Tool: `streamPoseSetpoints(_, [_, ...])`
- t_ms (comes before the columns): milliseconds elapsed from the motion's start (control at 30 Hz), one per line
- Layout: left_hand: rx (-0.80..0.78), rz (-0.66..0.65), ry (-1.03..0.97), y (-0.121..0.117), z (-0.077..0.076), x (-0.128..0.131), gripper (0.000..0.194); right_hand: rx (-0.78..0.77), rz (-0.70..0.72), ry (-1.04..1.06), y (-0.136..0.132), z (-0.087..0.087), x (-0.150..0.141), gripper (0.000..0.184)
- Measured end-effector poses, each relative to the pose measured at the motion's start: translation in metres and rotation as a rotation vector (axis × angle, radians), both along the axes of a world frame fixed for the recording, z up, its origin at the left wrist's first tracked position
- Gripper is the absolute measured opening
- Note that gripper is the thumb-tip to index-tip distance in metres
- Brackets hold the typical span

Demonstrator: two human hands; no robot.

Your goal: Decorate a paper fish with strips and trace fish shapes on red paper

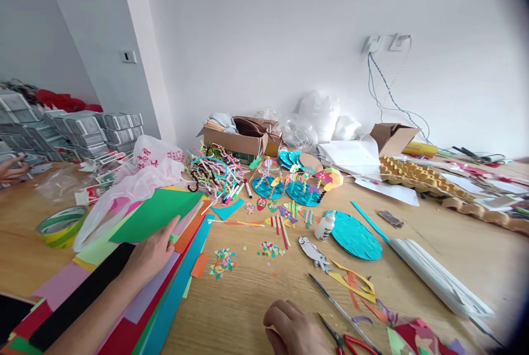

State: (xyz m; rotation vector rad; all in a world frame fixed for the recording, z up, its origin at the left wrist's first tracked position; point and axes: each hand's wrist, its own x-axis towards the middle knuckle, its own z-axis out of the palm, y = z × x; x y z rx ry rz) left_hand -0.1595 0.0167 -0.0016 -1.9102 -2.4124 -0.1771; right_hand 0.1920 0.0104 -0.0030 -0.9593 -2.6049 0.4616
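Right hand point(293, 327) loosely curled beside scissors point(343, 339), contents hidden, left hand point(152, 250) touching green sheet point(159, 210), grip unclear, glue bottle point(324, 227) by blue disc point(357, 235) on table point(231, 311)

The green sheet point(155, 214) is lying slantwise on top of the coloured paper pile point(184, 272) — a plain, bright piece. Beneath it, red, blue, orange and lilac sheets are overlapping unevenly — their edges spreading across the wooden table point(231, 311).

Single head-worn view, looking forward and down across cluttered tabletop.
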Motion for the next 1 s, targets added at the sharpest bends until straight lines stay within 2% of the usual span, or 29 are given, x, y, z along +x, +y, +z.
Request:
streamPoseSetpoints(200, [0.090,-0.108,-0.048,-0.008,-0.002,-0.008,0.063,-0.237,-0.042,-0.050,0.003,0.038,-0.036,0.022])
streamPoseSetpoints(333, [0.127,-0.123,-0.080,-0.013,-0.006,-0.016,0.057,-0.333,0.003,-0.035,0.006,0.047,-0.058,0.024])
streamPoseSetpoints(400, [0.136,-0.083,-0.096,-0.016,-0.009,-0.018,0.060,-0.379,0.021,0.045,0.010,0.046,-0.069,0.025])
streamPoseSetpoints(467, [0.133,-0.039,-0.112,-0.017,-0.011,-0.019,0.066,-0.504,-0.012,0.190,0.017,0.042,-0.083,0.024])
streamPoseSetpoints(533, [0.123,-0.017,-0.126,-0.019,-0.012,-0.020,0.069,-0.811,-0.105,0.407,0.026,0.038,-0.100,0.021])
streamPoseSetpoints(567, [0.118,-0.018,-0.132,-0.020,-0.011,-0.020,0.069,-1.068,-0.135,0.557,0.031,0.036,-0.110,0.021])
streamPoseSetpoints(600, [0.113,-0.022,-0.137,-0.020,-0.011,-0.020,0.068,-1.178,-0.130,0.593,0.036,0.034,-0.120,0.018])
streamPoseSetpoints(667, [0.105,-0.029,-0.146,-0.019,-0.010,-0.020,0.064,-1.306,-0.124,0.676,0.043,0.033,-0.141,0.018])
streamPoseSetpoints(800, [0.102,-0.021,-0.157,-0.014,-0.008,-0.023,0.060,-1.521,-0.135,0.860,0.047,0.030,-0.177,0.031])
streamPoseSetpoints(1000, [0.100,-0.067,-0.185,-0.011,-0.006,-0.029,0.066,-1.686,-0.240,0.989,0.039,0.020,-0.204,0.040])
